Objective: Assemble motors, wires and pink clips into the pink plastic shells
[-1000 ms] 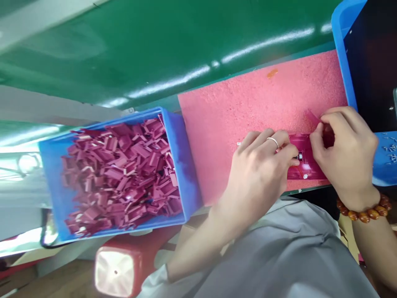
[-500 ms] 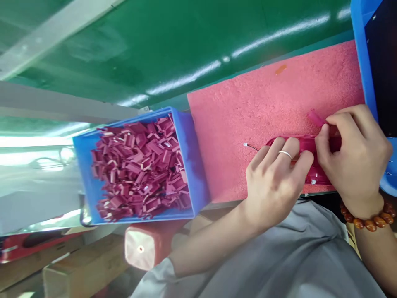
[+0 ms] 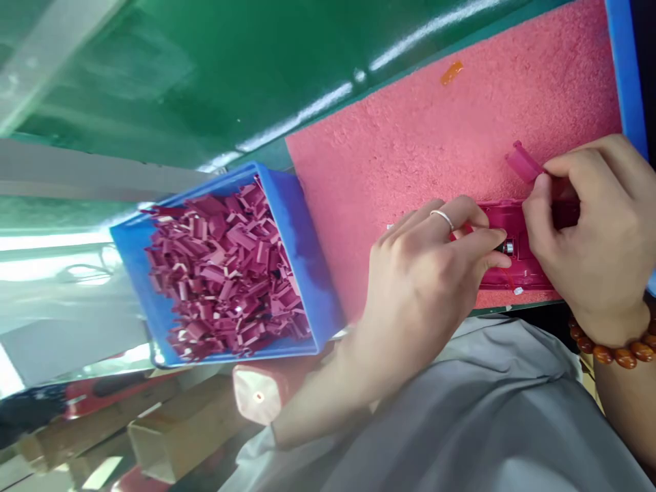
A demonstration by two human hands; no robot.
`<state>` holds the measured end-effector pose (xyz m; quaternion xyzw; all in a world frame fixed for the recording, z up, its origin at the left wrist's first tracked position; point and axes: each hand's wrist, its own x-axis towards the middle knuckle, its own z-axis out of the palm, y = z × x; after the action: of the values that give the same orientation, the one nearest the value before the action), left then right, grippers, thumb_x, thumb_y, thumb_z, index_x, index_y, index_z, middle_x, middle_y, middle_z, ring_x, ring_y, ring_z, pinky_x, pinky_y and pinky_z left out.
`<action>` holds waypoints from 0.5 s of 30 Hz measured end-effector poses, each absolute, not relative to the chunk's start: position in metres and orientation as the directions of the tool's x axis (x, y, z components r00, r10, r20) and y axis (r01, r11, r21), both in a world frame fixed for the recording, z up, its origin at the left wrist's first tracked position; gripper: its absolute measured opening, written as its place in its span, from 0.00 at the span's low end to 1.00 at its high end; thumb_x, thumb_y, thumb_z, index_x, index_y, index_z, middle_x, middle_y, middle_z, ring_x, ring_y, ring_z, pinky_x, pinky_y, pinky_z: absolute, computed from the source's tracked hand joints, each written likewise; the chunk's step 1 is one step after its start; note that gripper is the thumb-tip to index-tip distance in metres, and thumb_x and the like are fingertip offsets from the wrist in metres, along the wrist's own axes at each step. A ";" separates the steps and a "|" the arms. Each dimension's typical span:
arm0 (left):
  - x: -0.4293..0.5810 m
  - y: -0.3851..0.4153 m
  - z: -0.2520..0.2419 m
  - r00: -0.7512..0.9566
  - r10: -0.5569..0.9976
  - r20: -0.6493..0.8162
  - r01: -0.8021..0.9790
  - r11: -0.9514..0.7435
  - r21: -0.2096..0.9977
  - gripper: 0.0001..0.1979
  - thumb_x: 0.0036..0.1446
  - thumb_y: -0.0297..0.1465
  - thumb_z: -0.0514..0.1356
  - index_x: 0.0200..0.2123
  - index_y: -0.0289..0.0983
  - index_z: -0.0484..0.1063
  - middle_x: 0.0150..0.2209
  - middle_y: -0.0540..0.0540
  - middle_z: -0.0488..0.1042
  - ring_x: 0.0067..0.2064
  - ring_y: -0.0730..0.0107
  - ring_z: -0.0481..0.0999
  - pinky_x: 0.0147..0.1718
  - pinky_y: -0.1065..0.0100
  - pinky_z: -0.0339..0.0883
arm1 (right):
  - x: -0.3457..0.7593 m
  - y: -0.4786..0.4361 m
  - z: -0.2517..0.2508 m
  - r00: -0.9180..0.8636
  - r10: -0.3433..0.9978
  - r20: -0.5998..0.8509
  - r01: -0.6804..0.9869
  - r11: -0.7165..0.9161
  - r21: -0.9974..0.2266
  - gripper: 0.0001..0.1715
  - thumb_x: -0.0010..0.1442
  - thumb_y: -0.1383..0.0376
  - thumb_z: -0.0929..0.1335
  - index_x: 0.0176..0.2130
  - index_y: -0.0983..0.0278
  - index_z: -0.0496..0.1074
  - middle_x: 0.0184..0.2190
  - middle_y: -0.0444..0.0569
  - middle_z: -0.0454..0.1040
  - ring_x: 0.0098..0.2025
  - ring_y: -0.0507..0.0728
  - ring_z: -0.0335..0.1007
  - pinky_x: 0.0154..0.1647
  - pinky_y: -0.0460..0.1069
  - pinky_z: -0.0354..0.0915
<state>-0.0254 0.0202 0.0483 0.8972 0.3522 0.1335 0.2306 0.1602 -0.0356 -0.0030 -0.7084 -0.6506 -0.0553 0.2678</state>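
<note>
A long magenta plastic casing (image 3: 517,273) lies on a pink foam mat (image 3: 435,137). My left hand (image 3: 425,280), with a ring on one finger, rests its fingertips on the casing's near side. Beside those fingertips, a small metal cylinder (image 3: 508,247) shows inside the casing, with a thin red wire running nearby. My right hand (image 3: 589,225) pinches the end of a small pink plastic piece (image 3: 523,162), which sticks out past its fingers over the foam. The right hand hides the casing's far end.
A blue bin (image 3: 302,266) heaped with several magenta plastic parts stands left of the mat. Behind them runs a glossy green surface (image 3: 205,75). A blue tray rim (image 3: 628,68) borders the mat's right end. My grey sleeve and torso (image 3: 461,424) fill the lower frame.
My left hand has shifted along the casing, uncovering the metal cylinder and covering most of the wire on the foam. The pink piece stays in my right hand. The view has tilted slightly.
</note>
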 end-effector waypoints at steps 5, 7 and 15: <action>-0.026 0.020 0.054 0.762 0.636 0.124 0.560 -0.743 0.367 0.04 0.69 0.32 0.68 0.42 0.38 0.83 0.43 0.46 0.85 0.40 0.61 0.85 0.39 0.60 0.79 | 0.157 -0.034 0.000 0.174 0.905 0.389 0.944 -0.041 -0.326 0.12 0.74 0.71 0.65 0.38 0.72 0.74 0.39 0.51 0.68 0.41 0.60 0.70 0.37 0.56 0.57; -0.029 0.021 0.055 0.774 0.619 0.132 0.546 -0.758 0.356 0.03 0.69 0.31 0.68 0.41 0.39 0.83 0.43 0.47 0.86 0.39 0.62 0.85 0.38 0.61 0.78 | 0.158 -0.034 0.001 0.159 0.905 0.394 0.942 -0.020 -0.334 0.12 0.75 0.70 0.65 0.38 0.72 0.74 0.39 0.51 0.69 0.41 0.60 0.70 0.37 0.56 0.56; -0.026 0.022 0.052 0.746 0.663 0.050 0.598 -0.702 0.385 0.11 0.73 0.29 0.61 0.35 0.40 0.79 0.35 0.50 0.80 0.32 0.71 0.77 0.31 0.68 0.68 | 0.158 -0.032 0.001 0.154 0.902 0.404 0.940 -0.007 -0.342 0.12 0.75 0.71 0.66 0.38 0.72 0.74 0.40 0.52 0.70 0.41 0.63 0.72 0.37 0.55 0.56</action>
<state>-0.0262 0.0223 0.0518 0.9179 0.3437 0.0931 0.1751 0.1576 -0.0324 0.0006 -0.7088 -0.6494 -0.0346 0.2731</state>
